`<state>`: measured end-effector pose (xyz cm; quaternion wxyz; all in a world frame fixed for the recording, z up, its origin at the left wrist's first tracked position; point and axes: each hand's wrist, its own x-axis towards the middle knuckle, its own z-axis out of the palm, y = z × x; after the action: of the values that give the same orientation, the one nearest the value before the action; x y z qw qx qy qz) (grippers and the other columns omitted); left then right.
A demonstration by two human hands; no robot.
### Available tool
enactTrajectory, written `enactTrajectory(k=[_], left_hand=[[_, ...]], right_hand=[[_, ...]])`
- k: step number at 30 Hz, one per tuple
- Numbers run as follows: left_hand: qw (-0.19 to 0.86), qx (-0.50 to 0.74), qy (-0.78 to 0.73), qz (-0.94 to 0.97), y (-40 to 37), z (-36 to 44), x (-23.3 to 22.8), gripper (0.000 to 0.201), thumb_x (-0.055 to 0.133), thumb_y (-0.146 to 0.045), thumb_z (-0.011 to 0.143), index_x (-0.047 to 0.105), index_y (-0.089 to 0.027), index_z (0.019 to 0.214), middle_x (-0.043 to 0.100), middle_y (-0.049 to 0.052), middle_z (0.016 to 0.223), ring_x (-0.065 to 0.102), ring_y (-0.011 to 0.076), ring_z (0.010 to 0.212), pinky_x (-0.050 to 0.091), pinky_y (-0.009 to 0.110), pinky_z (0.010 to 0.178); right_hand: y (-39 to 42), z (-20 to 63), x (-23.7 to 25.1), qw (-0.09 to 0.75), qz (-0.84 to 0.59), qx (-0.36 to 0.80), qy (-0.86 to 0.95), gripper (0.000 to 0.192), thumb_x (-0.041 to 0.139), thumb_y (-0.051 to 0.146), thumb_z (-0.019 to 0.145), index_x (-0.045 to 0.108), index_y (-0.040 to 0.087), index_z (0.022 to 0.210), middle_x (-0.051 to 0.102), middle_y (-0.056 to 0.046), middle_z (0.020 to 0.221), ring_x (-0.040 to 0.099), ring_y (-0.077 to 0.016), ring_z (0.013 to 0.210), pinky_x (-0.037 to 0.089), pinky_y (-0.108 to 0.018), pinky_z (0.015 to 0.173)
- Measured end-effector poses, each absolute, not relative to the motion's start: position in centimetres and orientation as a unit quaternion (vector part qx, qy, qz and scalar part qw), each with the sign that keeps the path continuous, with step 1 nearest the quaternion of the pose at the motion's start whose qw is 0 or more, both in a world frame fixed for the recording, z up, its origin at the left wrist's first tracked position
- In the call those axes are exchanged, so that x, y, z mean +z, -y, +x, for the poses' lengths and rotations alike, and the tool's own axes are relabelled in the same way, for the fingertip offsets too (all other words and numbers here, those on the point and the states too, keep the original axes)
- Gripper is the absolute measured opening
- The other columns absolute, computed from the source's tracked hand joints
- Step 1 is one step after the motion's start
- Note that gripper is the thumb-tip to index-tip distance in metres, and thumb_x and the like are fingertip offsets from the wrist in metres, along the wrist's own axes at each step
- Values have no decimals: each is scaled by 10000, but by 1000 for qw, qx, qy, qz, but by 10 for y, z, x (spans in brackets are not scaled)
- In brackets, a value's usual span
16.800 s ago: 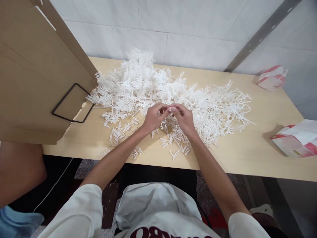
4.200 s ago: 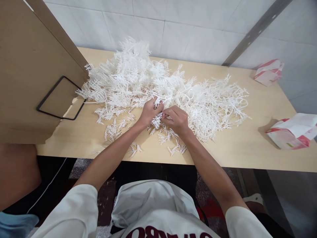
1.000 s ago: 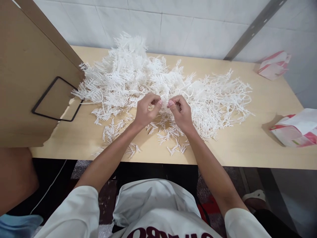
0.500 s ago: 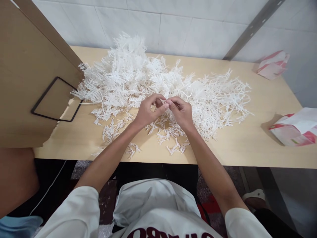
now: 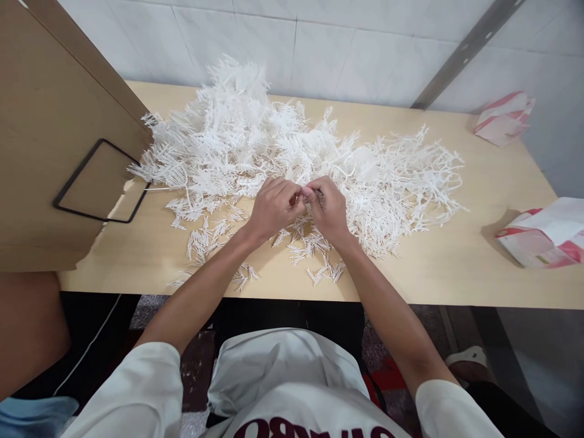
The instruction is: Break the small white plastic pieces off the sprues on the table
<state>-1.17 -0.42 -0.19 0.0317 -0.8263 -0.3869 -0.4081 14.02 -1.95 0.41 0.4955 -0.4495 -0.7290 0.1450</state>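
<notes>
Fingertips of the left hand (image 5: 274, 207) and right hand (image 5: 329, 210) meet, pinching a small white plastic piece (image 5: 306, 196) between them at the near edge of the tangled white pile (image 5: 283, 152), close over loose clusters (image 5: 314, 249) on the table (image 5: 456, 267).

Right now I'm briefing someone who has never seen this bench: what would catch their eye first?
First, the big heap of white plastic sprues, spread across the middle of the wooden table up to the tiled wall. Next, the left hand and right hand, fingertips pinched together at the heap's near edge, above small snapped-off pieces. A cardboard panel leans at the left, and two red-and-white bags lie at the right.
</notes>
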Motion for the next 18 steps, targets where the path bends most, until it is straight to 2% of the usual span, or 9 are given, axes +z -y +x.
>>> enactTrajectory(k=[4, 8, 10, 14, 18], left_hand=[[80, -412, 392, -819, 6, -9, -5, 169, 457, -171, 854, 454, -200, 687, 549, -3, 630, 472, 144, 661, 358, 306, 686], [39, -424, 448, -786, 1, -13, -3, 178, 483, -199, 843, 433, -204, 672, 517, -12, 600, 451, 143, 628, 348, 316, 680], [-8, -431, 469, -771, -1, -17, 0, 170, 486, -207, 838, 437, -203, 675, 514, -16, 598, 449, 140, 621, 356, 320, 692], [-65, -418, 394, -816, 0, -23, 7, 109, 467, -226, 843, 514, -202, 748, 595, 4, 698, 510, 158, 718, 370, 345, 745], [-76, -424, 361, -827, 5, -19, 10, 234, 468, -319, 897, 560, -203, 716, 606, 1, 671, 503, 156, 717, 364, 353, 754]], right_hand=[[21, 137, -1, 456, -452, 34, 766, 182, 411, 299, 979, 535, 223, 870, 593, -10, 841, 533, -123, 764, 416, -288, 691], [23, 137, -1, 469, -454, -44, 757, 145, 436, 261, 967, 545, 208, 887, 599, -23, 854, 539, -132, 778, 411, -301, 707], [24, 137, 2, 491, -453, -18, 744, 131, 462, 273, 959, 560, 206, 903, 604, -21, 863, 551, -131, 804, 425, -298, 723], [26, 136, 7, 545, -469, 115, 685, 171, 536, 351, 925, 618, 214, 864, 612, 7, 826, 564, -108, 778, 447, -281, 720], [23, 137, 10, 562, -497, 244, 615, 242, 590, 442, 875, 684, 228, 817, 604, 22, 765, 533, -92, 691, 431, -267, 644]])
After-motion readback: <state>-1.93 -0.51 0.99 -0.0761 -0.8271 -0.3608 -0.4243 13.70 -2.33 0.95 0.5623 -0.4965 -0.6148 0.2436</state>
